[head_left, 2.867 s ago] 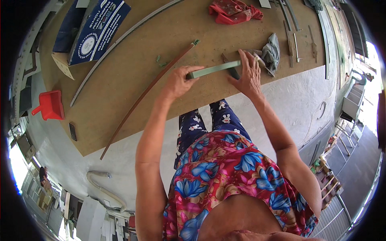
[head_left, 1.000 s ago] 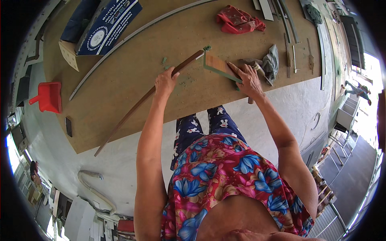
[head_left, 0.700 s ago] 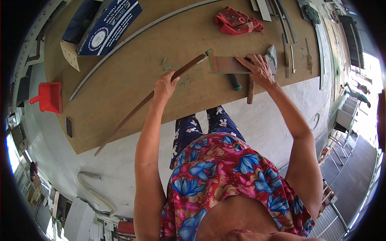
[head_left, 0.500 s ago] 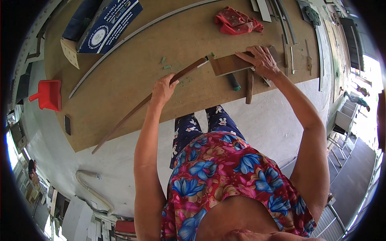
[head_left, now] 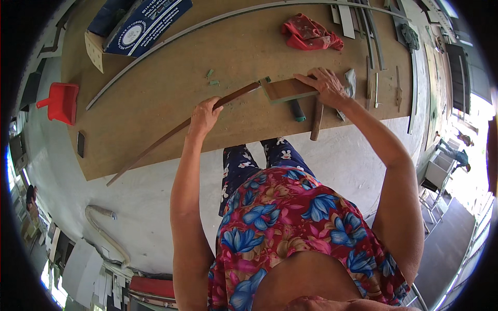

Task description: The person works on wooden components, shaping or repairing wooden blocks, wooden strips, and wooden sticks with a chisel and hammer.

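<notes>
My left hand (head_left: 205,116) is closed round a long thin brown strip (head_left: 171,132), which runs slantwise across the table's front edge. The strip's far end almost meets the left edge of a flat brown board (head_left: 290,89) with a pale green rim; whether they touch I cannot tell. My right hand (head_left: 328,88) grips the board's right end, thumb along its top and the other fingers partly hidden. Below the board lie a tool with a dark and green handle (head_left: 298,111) and a wooden handle (head_left: 317,122), their other ends covered.
Small green scraps (head_left: 213,82) dot the brown table (head_left: 155,111). A long curved strip (head_left: 171,39) arcs behind, by a blue box (head_left: 142,31). A red cloth (head_left: 310,33), several narrow strips (head_left: 374,39), a phone-like dark slab (head_left: 81,144) and a red dustpan (head_left: 63,103) surround the work.
My right hand has shifted a little left with the board, uncovering a grey item behind it. The left hand still holds the strip. The whole view has turned slightly.
</notes>
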The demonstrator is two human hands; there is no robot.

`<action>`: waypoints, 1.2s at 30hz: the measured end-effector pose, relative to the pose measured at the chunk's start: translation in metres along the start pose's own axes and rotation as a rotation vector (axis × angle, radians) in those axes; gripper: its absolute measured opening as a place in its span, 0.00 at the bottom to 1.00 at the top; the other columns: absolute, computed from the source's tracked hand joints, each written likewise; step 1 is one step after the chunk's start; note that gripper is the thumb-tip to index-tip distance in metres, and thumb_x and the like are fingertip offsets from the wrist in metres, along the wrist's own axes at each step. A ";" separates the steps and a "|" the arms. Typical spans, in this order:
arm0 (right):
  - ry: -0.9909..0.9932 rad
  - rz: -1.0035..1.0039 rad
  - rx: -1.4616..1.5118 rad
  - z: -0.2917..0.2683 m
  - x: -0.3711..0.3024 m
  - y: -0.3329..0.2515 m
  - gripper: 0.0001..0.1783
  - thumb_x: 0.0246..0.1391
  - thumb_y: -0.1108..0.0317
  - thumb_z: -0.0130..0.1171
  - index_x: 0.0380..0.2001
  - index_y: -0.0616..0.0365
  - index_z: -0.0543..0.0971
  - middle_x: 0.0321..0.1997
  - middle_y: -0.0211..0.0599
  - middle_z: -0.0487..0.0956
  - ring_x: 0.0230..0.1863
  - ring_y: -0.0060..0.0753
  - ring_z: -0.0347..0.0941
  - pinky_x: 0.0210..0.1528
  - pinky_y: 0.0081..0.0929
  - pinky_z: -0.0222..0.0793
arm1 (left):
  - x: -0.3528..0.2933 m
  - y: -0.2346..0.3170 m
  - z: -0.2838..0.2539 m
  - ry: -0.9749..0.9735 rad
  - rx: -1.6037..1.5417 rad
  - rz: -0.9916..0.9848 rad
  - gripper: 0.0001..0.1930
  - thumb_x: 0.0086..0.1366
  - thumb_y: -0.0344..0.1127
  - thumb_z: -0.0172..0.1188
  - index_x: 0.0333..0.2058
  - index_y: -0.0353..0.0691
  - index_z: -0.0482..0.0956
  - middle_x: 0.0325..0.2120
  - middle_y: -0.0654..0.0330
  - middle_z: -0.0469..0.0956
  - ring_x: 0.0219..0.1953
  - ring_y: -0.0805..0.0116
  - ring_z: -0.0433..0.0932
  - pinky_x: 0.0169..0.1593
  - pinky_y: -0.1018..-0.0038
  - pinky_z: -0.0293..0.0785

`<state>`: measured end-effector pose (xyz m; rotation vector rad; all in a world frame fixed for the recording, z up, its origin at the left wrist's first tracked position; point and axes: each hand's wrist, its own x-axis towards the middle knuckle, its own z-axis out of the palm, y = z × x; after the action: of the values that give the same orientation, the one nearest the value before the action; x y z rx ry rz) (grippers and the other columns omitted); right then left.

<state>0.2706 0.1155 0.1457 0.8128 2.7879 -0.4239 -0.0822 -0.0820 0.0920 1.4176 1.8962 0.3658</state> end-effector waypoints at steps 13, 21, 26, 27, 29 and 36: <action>0.196 0.627 1.140 0.090 -0.002 -0.123 0.24 0.55 0.63 0.60 0.52 0.67 0.75 0.37 0.48 0.82 0.37 0.27 0.74 0.44 0.31 0.71 | 0.015 0.007 0.002 0.196 0.075 0.027 0.15 0.63 0.36 0.60 0.47 0.39 0.77 0.40 0.47 0.80 0.43 0.46 0.78 0.45 0.58 0.75; 0.259 0.723 0.987 0.052 0.031 -0.118 0.23 0.53 0.65 0.57 0.52 0.66 0.74 0.40 0.61 0.78 0.43 0.57 0.76 0.46 0.39 0.71 | 0.041 0.019 0.004 0.125 -0.026 -0.024 0.15 0.63 0.36 0.60 0.47 0.37 0.75 0.38 0.44 0.79 0.42 0.43 0.78 0.43 0.57 0.75; 0.267 0.680 0.825 0.037 0.034 -0.113 0.24 0.53 0.66 0.55 0.53 0.62 0.75 0.43 0.63 0.76 0.46 0.61 0.74 0.48 0.43 0.70 | 0.045 0.018 0.008 0.152 -0.014 -0.010 0.15 0.64 0.35 0.59 0.48 0.37 0.73 0.37 0.42 0.79 0.41 0.42 0.78 0.41 0.55 0.75; 0.297 0.663 0.789 0.039 0.034 -0.110 0.24 0.52 0.66 0.55 0.53 0.61 0.75 0.43 0.63 0.76 0.45 0.60 0.75 0.47 0.43 0.70 | 0.048 0.018 0.008 0.118 -0.010 -0.024 0.16 0.64 0.35 0.59 0.48 0.37 0.72 0.37 0.41 0.79 0.42 0.41 0.78 0.42 0.55 0.75; 0.323 0.644 0.751 0.036 0.036 -0.108 0.24 0.51 0.66 0.56 0.54 0.59 0.75 0.42 0.63 0.77 0.45 0.60 0.75 0.47 0.43 0.70 | 0.050 0.017 0.010 0.086 -0.011 -0.040 0.16 0.64 0.35 0.59 0.49 0.37 0.72 0.37 0.40 0.78 0.42 0.41 0.78 0.42 0.54 0.75; 0.327 0.703 0.810 0.037 0.036 -0.101 0.24 0.51 0.62 0.57 0.51 0.61 0.76 0.34 0.61 0.79 0.40 0.60 0.77 0.44 0.44 0.71 | 0.049 0.024 0.019 0.143 0.032 0.010 0.17 0.64 0.36 0.59 0.49 0.35 0.71 0.38 0.40 0.78 0.44 0.40 0.77 0.43 0.52 0.75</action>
<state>0.1893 0.0391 0.1227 2.0744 2.2748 -1.3851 -0.0589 -0.0320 0.0747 1.4555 2.0182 0.4547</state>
